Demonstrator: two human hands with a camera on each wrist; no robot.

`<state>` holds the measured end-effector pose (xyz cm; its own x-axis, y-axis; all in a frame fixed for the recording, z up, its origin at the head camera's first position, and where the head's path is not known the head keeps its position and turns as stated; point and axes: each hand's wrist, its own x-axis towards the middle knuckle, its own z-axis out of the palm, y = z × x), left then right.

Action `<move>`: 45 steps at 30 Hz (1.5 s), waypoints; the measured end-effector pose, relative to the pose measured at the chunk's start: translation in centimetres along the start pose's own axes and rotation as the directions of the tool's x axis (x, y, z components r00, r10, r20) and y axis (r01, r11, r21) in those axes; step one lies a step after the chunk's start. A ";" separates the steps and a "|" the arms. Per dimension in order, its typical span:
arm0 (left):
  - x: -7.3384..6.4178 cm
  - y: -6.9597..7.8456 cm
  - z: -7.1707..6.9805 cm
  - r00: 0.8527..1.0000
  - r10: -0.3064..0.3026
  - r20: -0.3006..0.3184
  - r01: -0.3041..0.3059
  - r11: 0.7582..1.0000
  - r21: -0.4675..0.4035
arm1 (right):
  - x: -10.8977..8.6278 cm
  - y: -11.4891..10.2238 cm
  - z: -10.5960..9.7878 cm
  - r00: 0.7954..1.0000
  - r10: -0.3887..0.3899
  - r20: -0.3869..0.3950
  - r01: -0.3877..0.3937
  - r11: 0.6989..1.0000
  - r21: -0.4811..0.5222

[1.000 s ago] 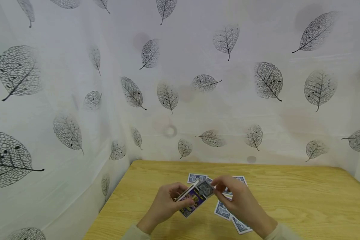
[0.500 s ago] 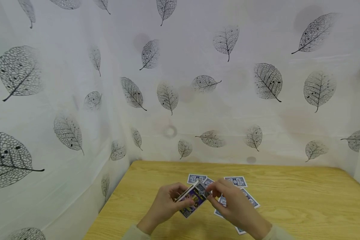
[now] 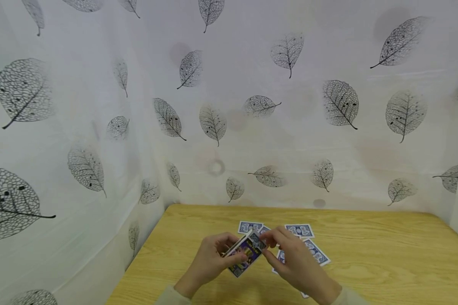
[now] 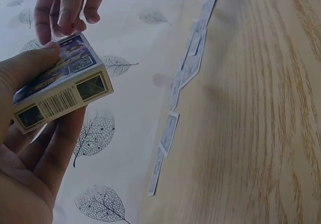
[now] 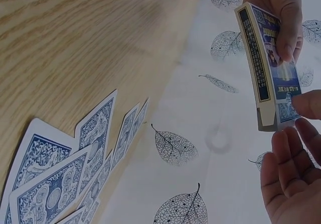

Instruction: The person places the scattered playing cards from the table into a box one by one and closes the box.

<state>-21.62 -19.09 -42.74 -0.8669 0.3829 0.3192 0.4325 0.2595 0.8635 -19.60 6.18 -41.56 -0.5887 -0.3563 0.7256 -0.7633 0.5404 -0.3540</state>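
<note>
My left hand (image 3: 213, 256) grips a printed playing-card box (image 3: 252, 252), thumb across its purple front and fingers behind. The box is tilted, its barcoded end (image 4: 57, 101) facing the left wrist camera. At the other end, a blue-backed playing card (image 5: 288, 112) shows beside a pale side flap (image 5: 267, 116). My right hand (image 3: 299, 262) is at that end. Its thumb touches the card's edge and its index fingertip is close by, with the card's corner between them. The remaining fingers are loosely bent below. What lies deeper in the box is hidden.
Several blue-backed cards lie spread and partly overlapping on the wooden table (image 3: 385, 254), among them a card (image 3: 250, 227) at the back left, a card (image 3: 299, 231) at the back right and a card (image 3: 317, 253) beside my right hand. A leaf-patterned curtain (image 3: 229, 84) hangs behind.
The card has slid further into the box, so less of it sticks out. My right hand has moved left toward the box, uncovering more table cards; the left hand holds still.
</note>
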 end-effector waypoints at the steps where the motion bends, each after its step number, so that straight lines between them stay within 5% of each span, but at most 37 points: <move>1: 0.0 0.0 0.0 1.000 0.003 0.000 -0.003 1.000 0.001 | 0.0 0.0 0.0 1.000 0.006 -0.001 -0.006 1.000 -0.004; 30: 0.0 -0.5 -0.2 0.999 0.036 0.001 -0.036 0.999 0.001 | -0.2 -1.1 0.4 0.994 0.080 0.074 -0.077 0.996 -0.043; 45: 0.0 -0.4 0.0 1.000 0.014 0.008 -0.014 1.000 -0.008 | -0.6 -0.7 0.6 0.998 -0.001 0.055 0.003 0.999 -0.047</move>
<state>-21.79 -19.22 -43.11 -0.8586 0.3937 0.3283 0.4429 0.2473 0.8618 -18.89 5.53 -42.11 -0.6021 -0.3984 0.6919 -0.7519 0.5745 -0.3235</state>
